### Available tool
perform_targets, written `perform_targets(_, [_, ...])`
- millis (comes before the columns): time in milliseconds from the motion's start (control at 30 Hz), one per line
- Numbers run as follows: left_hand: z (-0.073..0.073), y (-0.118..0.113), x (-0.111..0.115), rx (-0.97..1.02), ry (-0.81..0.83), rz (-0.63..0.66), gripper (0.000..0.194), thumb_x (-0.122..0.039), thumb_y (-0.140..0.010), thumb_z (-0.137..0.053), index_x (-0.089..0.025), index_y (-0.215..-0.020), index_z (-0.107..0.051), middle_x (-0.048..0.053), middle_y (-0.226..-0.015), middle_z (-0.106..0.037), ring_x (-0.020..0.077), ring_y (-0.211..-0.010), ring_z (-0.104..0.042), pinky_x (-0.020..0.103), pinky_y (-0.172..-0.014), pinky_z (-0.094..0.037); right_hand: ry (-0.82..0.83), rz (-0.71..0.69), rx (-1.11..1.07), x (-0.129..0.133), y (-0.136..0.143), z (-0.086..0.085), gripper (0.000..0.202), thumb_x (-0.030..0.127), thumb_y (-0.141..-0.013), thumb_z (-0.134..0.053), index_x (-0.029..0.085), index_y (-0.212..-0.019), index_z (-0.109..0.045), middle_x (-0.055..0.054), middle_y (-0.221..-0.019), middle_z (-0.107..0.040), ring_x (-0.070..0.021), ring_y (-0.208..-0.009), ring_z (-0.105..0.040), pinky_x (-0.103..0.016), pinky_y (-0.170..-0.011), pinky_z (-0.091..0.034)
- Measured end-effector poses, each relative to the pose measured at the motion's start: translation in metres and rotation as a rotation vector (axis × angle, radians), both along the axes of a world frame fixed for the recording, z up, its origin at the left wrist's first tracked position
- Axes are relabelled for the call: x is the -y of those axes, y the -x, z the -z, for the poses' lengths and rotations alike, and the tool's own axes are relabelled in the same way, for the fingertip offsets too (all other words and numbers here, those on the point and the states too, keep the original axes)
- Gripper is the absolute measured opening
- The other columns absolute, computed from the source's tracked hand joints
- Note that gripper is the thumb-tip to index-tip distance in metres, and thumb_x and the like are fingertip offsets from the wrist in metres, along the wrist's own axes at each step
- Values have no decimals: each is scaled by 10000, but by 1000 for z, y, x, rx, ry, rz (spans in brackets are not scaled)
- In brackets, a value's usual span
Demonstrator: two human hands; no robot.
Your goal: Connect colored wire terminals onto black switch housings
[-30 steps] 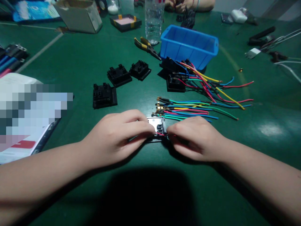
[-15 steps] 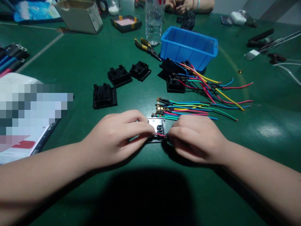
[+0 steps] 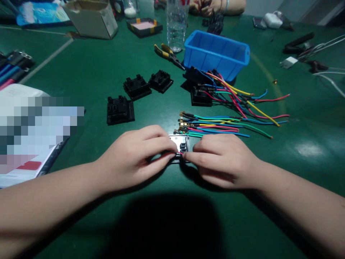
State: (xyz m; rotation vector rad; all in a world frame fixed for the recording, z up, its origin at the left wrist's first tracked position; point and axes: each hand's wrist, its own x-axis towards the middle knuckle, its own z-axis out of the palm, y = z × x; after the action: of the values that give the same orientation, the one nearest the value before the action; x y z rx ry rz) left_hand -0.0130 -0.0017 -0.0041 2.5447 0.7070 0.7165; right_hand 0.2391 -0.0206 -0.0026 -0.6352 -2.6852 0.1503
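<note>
My left hand has its thumb and fingers pinched on a short red wire, just above a black plastic housing on the table. From the other side my right hand closes its fingertips on the same wire; only a small stretch shows between the hands. The housing's top shines, and the fingers cover part of it. Just beyond lies a row of loose coloured wires with brass terminals. More black housings sit farther left, and another housing has wires attached.
A blue bin stands behind the wired housings, with yellow-handled pliers and a clear bottle beside it. At left is a partly blurred phone-like device. A cardboard box and another person's hands are at the far side.
My right hand's fingertips have moved left along the red wire, closer to my left fingers. The black end of the wire that showed before is now covered. My left hand has barely moved.
</note>
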Motion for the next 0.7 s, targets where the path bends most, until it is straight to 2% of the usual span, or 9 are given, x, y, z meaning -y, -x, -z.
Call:
perform_targets(100, [0, 0, 1, 4, 17, -16, 126, -139, -935, -574, -179, -1013, -665, 31, -937, -651, 123, -855, -617, 225, -738, -484, 45, -8, -9, 0, 0, 1, 272, 206, -950, -438, 159, -1115, -649, -80, -879, -680, -171, -737, -560, -308, -627, -369])
perform_targets(300, [-2, 1, 1, 0, 18, 2, 129, -135, -936, -573, -175, -1018, -664, 32, -926, -652, 120, -844, -618, 217, -731, -492, 32, 4, -80, 1, 2, -1, 255, 181, -931, -471, 146, -1127, -630, -90, -879, -694, -177, -722, -581, -316, -610, -393])
perform_targets(367, [-2, 1, 0, 1, 21, 4, 127, -133, -935, -573, -177, -1014, -662, 33, -928, -652, 118, -835, -619, 217, -724, -494, 9, 110, -132, 1, 1, -2, 230, 179, -929, -484, 159, -1110, -625, -87, -854, -693, -184, -711, -575, -328, -623, -409])
perform_targets(467, [-3, 1, 0, -4, 28, -1, 128, -127, -933, -570, -177, -1002, -665, 37, -933, -647, 119, -830, -615, 221, -723, -494, -52, 416, -150, -1, 0, 0, 180, 197, -923, -506, 184, -1045, -638, -102, -878, -693, -227, -779, -591, -380, -697, -439])
perform_targets(533, [-3, 0, 0, -8, 29, -7, 128, -124, -930, -571, -176, -994, -669, 38, -931, -639, 119, -830, -608, 224, -727, -492, -71, 552, -103, -3, 0, 3, 152, 198, -913, -525, 188, -998, -651, -117, -954, -692, -262, -876, -600, -416, -758, -443])
perform_targets(700, [-3, -1, 2, 40, 26, -20, 127, -108, -926, -570, -166, -980, -670, 31, -921, -625, 111, -828, -596, 219, -737, -485, -46, 632, -58, -7, 2, 10, 100, 225, -910, -583, 189, -944, -670, -106, -1021, -690, -269, -959, -585, -418, -814, -426])
